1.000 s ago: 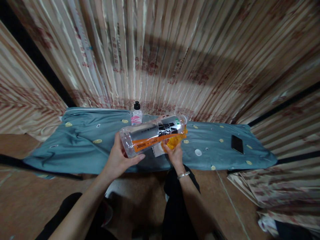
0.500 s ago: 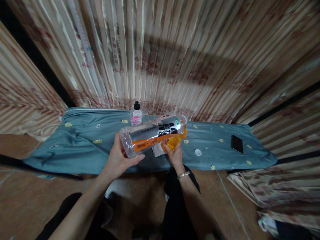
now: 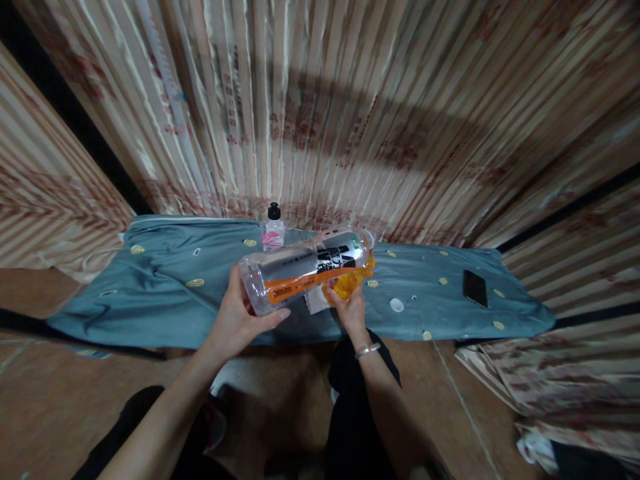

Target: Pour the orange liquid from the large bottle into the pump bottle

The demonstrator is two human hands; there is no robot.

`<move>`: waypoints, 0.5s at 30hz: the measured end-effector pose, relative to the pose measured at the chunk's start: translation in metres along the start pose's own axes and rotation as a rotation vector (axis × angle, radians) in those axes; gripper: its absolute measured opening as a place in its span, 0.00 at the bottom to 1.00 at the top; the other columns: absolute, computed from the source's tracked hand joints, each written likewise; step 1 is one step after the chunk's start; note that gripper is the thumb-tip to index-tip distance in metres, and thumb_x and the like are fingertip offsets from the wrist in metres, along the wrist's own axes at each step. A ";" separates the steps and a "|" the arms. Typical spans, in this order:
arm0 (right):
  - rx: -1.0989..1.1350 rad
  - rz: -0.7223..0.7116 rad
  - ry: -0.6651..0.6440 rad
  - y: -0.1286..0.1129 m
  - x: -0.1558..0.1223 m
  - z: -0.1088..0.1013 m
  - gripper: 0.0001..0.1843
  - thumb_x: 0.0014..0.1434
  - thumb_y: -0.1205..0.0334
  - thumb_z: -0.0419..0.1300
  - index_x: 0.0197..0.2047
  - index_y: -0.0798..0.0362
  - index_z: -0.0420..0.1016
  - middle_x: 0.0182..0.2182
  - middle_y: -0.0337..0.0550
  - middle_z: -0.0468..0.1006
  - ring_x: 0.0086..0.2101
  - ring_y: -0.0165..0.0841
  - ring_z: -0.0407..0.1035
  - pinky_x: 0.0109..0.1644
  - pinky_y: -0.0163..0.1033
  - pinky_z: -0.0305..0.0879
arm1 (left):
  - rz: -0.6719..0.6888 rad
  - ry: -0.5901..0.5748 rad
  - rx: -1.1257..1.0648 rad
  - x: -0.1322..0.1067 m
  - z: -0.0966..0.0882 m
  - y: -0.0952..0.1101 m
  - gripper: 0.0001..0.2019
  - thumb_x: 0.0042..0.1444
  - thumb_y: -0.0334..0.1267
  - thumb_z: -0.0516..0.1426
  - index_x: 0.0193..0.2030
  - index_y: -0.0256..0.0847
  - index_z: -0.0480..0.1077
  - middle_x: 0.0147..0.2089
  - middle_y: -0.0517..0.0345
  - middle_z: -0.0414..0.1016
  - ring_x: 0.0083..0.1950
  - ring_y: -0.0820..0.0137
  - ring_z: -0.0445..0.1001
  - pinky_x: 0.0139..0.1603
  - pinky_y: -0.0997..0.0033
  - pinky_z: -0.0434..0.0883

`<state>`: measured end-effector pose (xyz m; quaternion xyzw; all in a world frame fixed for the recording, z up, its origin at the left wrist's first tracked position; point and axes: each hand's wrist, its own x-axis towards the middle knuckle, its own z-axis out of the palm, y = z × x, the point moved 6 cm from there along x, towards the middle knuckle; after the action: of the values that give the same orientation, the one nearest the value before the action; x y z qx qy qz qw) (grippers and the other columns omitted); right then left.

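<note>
A clear plastic bottle (image 3: 305,267) with a silver, black and orange label lies tilted in the air, its neck to the right and slightly higher. My left hand (image 3: 245,310) is closed around its base end, thumb along the lower side. Under the neck end, my right hand (image 3: 347,307) grips something yellow and bumpy (image 3: 350,283), partly hidden by the bottle; its exact kind I cannot tell. A white piece (image 3: 317,300), like paper or a wrapper, shows beside the right fingers beneath the bottle.
Behind the large bottle, a small clear bottle (image 3: 273,230) with a black cap and pink print stands on the blue-green cloth (image 3: 165,287). Toward the right lie a white round disc (image 3: 397,305) and a black phone (image 3: 475,288). A pleated curtain (image 3: 320,120) hangs behind, and dark poles flank it.
</note>
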<state>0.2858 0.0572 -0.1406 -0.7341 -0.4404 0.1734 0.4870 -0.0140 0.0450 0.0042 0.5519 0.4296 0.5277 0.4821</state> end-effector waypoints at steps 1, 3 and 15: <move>-0.006 0.002 -0.001 0.000 0.000 0.000 0.39 0.51 0.41 0.74 0.59 0.52 0.71 0.41 0.53 0.88 0.44 0.54 0.85 0.45 0.49 0.79 | 0.002 0.000 -0.001 0.000 0.000 0.000 0.44 0.35 0.44 0.79 0.59 0.44 0.67 0.61 0.45 0.83 0.63 0.46 0.85 0.66 0.46 0.84; -0.012 -0.001 -0.001 -0.001 0.000 -0.001 0.39 0.51 0.41 0.74 0.60 0.52 0.71 0.41 0.53 0.88 0.45 0.55 0.85 0.46 0.50 0.79 | 0.009 -0.001 -0.002 0.000 0.000 0.000 0.44 0.36 0.44 0.79 0.59 0.44 0.67 0.61 0.46 0.83 0.63 0.47 0.85 0.65 0.47 0.84; 0.005 0.011 0.000 -0.003 -0.001 -0.001 0.38 0.51 0.40 0.74 0.58 0.51 0.71 0.42 0.53 0.88 0.46 0.54 0.85 0.47 0.50 0.79 | 0.026 0.006 0.002 -0.001 -0.001 -0.003 0.41 0.36 0.44 0.79 0.56 0.44 0.69 0.59 0.48 0.84 0.60 0.48 0.86 0.64 0.47 0.84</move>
<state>0.2844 0.0558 -0.1375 -0.7353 -0.4356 0.1773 0.4879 -0.0147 0.0449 0.0008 0.5562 0.4243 0.5352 0.4735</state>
